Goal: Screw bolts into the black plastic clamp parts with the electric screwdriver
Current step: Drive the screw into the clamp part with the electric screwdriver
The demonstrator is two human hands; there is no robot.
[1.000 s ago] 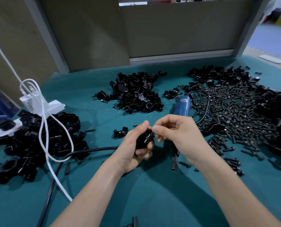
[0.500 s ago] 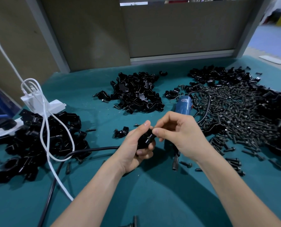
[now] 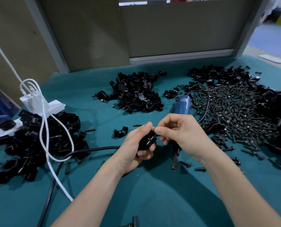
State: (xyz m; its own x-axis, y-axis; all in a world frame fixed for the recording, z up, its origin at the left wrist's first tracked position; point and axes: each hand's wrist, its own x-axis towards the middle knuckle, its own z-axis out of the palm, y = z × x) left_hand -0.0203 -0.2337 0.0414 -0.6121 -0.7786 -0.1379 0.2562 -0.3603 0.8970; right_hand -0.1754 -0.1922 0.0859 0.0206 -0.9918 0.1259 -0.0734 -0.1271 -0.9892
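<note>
One clamp part (image 3: 145, 143) sits gripped in the left hand (image 3: 133, 150); the right hand (image 3: 183, 133) pinches a bolt (image 3: 153, 136) at it.

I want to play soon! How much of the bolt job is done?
Done, it seems: the left pile of clamps with bolts in them. In hand: the left hand grips a clamp part while the right hand pinches a bolt at it; the electric screwdriver lies unheld on the table. Left: the middle pile of parts and a big heap of bolts. Lots remains.
</note>
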